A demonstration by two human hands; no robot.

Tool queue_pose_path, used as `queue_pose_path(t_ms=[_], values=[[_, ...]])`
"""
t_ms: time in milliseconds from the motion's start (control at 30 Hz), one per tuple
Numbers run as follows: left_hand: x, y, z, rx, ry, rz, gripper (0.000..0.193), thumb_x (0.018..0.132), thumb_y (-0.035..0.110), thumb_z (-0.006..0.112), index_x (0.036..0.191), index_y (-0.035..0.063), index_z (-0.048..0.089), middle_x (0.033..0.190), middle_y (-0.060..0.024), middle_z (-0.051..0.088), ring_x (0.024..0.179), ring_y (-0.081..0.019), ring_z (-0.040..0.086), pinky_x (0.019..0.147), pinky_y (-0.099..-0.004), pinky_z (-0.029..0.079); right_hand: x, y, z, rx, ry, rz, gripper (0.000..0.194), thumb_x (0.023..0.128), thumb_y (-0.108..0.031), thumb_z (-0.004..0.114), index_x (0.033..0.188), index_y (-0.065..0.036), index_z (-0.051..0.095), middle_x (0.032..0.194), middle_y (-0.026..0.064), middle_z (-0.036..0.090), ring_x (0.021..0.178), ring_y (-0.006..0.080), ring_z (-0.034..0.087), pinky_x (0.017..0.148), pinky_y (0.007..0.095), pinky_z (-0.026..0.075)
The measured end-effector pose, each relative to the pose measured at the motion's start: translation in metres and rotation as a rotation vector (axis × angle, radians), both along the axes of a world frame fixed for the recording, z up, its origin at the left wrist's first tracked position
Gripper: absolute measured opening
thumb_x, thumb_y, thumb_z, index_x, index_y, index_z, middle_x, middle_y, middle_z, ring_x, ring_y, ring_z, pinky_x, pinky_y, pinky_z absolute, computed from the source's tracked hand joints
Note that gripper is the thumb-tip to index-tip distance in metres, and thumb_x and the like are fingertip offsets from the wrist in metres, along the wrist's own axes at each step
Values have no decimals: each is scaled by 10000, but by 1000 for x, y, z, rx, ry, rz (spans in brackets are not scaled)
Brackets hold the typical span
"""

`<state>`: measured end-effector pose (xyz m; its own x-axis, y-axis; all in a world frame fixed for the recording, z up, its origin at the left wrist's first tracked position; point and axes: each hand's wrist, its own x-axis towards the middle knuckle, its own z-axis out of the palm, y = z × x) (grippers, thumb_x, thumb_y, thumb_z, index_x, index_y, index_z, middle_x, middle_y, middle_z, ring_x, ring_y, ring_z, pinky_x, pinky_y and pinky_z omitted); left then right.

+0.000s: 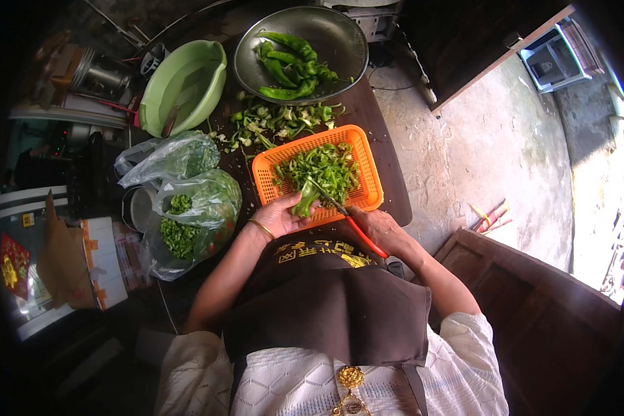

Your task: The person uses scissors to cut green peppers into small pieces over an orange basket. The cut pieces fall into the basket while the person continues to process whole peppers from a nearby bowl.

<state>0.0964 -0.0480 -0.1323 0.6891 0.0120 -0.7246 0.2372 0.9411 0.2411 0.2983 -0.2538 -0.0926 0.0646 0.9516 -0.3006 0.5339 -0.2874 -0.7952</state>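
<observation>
My left hand [279, 215] grips a green pepper [306, 199] over the near side of an orange plastic basket [373, 177]. In my right hand [382, 229] is a pair of scissors [363, 235] with red-orange handles. Its blades reach up and left to the pepper's edge; whether they are cutting into it I cannot tell. Chopped green pepper [320, 164] lies heaped in the basket below the blades. Whole long green peppers [286, 65] rest in a metal bowl [343, 39] beyond the basket.
Pepper stems and cores [275, 122] litter the dark table [390, 156] behind the basket. To the left stand a light green basin [208, 88] with a knife-like handle [170, 120] in it, and two plastic bags [203, 229] of chopped greens. A wooden door panel [520, 281] is at right.
</observation>
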Motion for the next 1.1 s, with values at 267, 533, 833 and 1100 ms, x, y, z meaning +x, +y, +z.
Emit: queue_pose_path(t_ms=[267,533,833,1100], values=[[1,0,1,-86,-2,-56,450,950,246,650,1344,67,525,1278,-147,617,1037,-203,636,884,-395,537,-2,0,-5,-3,2,-23,349,931,-323,609,1078,-15,536,878,254,657,876,435,648,750,490,502],[-2,2,-1,6,-61,67,368,960,234,639,1283,68,578,1250,-133,642,1038,-214,651,873,-381,539,4,-4,-2,-36,68,51,372,933,-316,607,1131,-14,519,890,244,656,910,425,642,779,481,497],[-1,1,0,-48,-23,44,390,949,228,654,1302,89,562,1277,-139,618,1039,-218,641,893,-404,541,-6,1,-7,65,24,31,372,945,-321,598,1109,3,518,880,250,655,928,428,636,805,487,487],[-1,-1,-1,-116,6,-17,424,948,246,657,1320,78,543,1286,-153,602,1024,-214,634,887,-399,537,-5,0,-8,25,38,25,370,936,-344,614,1079,-10,546,869,253,652,857,439,642,725,493,502]])
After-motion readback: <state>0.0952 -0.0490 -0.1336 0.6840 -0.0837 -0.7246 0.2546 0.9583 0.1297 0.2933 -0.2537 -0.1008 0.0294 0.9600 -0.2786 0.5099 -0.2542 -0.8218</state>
